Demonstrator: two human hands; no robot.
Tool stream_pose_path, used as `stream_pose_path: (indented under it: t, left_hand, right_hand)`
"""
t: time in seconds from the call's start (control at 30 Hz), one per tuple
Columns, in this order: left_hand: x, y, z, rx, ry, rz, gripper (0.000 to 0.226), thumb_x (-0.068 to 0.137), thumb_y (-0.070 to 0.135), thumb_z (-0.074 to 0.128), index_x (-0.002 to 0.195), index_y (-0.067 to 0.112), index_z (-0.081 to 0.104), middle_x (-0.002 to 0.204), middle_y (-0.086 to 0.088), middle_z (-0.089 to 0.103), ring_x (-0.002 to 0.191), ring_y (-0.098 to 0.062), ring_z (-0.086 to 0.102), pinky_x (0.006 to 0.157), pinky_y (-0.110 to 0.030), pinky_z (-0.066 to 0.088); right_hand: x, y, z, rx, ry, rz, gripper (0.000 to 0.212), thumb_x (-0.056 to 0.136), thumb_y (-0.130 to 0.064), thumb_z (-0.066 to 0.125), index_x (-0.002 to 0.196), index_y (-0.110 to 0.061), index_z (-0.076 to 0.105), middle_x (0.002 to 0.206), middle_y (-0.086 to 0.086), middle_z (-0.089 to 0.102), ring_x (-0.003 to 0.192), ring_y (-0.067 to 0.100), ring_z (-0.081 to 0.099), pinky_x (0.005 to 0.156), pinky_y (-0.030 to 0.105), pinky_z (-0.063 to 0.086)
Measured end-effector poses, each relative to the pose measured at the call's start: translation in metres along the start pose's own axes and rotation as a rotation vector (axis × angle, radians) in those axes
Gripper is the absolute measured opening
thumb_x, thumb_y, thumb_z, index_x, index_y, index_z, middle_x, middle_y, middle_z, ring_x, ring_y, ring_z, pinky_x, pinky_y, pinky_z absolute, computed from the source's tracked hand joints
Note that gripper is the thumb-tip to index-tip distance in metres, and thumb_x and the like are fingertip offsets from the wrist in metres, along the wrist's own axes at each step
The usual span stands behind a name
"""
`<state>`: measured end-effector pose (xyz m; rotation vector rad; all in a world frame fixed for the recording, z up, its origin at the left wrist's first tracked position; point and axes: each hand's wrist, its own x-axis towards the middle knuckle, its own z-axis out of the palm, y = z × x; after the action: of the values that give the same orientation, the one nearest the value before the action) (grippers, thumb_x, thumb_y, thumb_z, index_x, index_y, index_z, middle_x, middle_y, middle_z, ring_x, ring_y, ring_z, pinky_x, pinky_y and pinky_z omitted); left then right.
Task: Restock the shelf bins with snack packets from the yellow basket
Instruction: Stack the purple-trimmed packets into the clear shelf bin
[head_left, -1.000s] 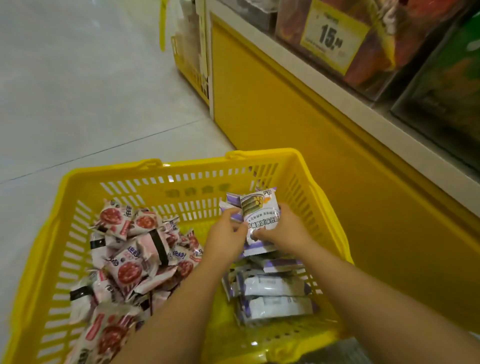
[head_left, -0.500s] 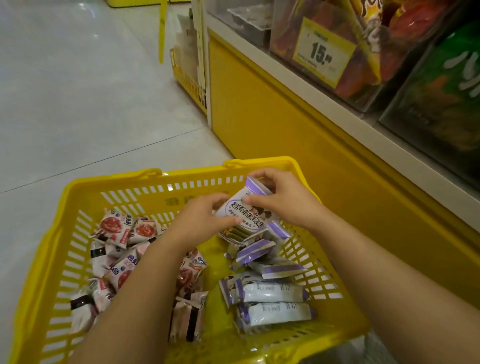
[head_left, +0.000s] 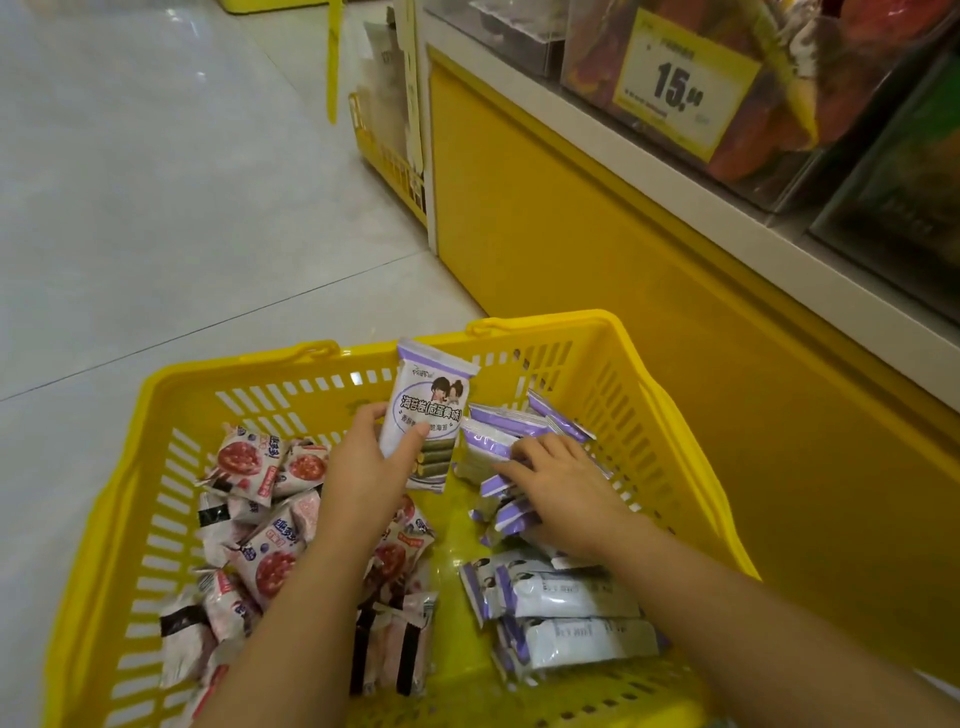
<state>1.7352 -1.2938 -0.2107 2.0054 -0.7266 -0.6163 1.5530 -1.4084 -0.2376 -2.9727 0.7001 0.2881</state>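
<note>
- The left hand (head_left: 363, 467) grips one purple packet (head_left: 428, 410) upright above the basket (head_left: 208, 371), with the thumb across its front and the fingers behind.
- The right hand (head_left: 563, 493) lies with fingers stretched over the purple pile (head_left: 519, 441) on the basket's right side. It seems to hold nothing.
- The step looks like gathering a stack of one kind before lifting it to the bins (head_left: 779, 130), up on the right.
- To do it well, slide the next packet flat against the held one, same face forward and edges level. Then clamp both with the thumb.
- Leave the red packets (head_left: 249, 462), on the left, out of the stack.
- Grip lightly: the wrap is probably slick and the contents may be brittle, so a tall stack may fan out.
</note>
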Motion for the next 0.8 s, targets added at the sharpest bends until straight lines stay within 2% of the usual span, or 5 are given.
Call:
stream_pose_path:
  t: [0.27, 0.37, 0.47, 0.7, 0.8]
  left_hand:
    - [-0.007, 0.005, 0.009, -0.14, 0.007, -0.049, 0.042, 0.089, 0.05, 0.053, 0.122, 0.024, 0.052, 0.101, 0.015, 0.063, 0.087, 0.003, 0.059, 0.061, -0.016, 0.042]
    - [-0.014, 0.014, 0.011, -0.191, 0.014, -0.04, 0.049, 0.091, 0.054, 0.045, 0.129, 0.023, 0.05, 0.115, 0.011, 0.061, 0.102, -0.006, 0.058, 0.075, -0.022, 0.044]
    - [-0.019, 0.031, 0.005, -0.245, 0.042, -0.01, 0.046, 0.093, 0.054, 0.044, 0.128, 0.025, 0.05, 0.108, 0.017, 0.06, 0.095, 0.004, 0.056, 0.069, -0.016, 0.041]
    - [-0.03, 0.105, -0.025, -0.444, 0.178, 0.117, 0.024, 0.099, 0.04, 0.042, 0.12, 0.03, 0.044, 0.1, 0.02, 0.058, 0.079, 0.018, 0.056, 0.058, -0.004, 0.04]
    - [-0.041, 0.142, -0.038, -0.432, 0.165, 0.177, 0.018, 0.1, 0.04, 0.04, 0.116, 0.032, 0.04, 0.094, 0.028, 0.053, 0.072, 0.023, 0.054, 0.055, -0.005, 0.037]
  right_hand:
    - [0.014, -0.003, -0.005, -0.14, -0.12, -0.016, 0.053, 0.079, -0.04, 0.067, 0.124, -0.02, 0.05, 0.127, 0.004, 0.054, 0.117, 0.027, 0.043, 0.102, 0.042, 0.029]
    - [0.008, 0.003, -0.031, 0.041, -0.086, 0.057, 0.041, 0.076, -0.05, 0.063, 0.106, -0.024, 0.05, 0.105, 0.002, 0.063, 0.101, 0.027, 0.056, 0.081, 0.036, 0.041]
    - [-0.005, 0.013, -0.07, 0.244, -0.047, 0.19, 0.037, 0.07, -0.048, 0.066, 0.093, -0.027, 0.045, 0.083, -0.003, 0.057, 0.082, 0.025, 0.061, 0.061, 0.029, 0.042]
    - [-0.055, 0.028, -0.174, 0.565, 0.183, 0.4, 0.07, 0.071, -0.039, 0.07, 0.133, -0.031, 0.037, 0.103, 0.004, 0.066, 0.084, 0.027, 0.064, 0.071, 0.038, 0.054]
    - [-0.082, 0.029, -0.213, 0.675, 0.296, 0.377, 0.058, 0.076, -0.034, 0.071, 0.126, -0.03, 0.041, 0.098, 0.003, 0.065, 0.069, 0.016, 0.063, 0.057, 0.03, 0.049]
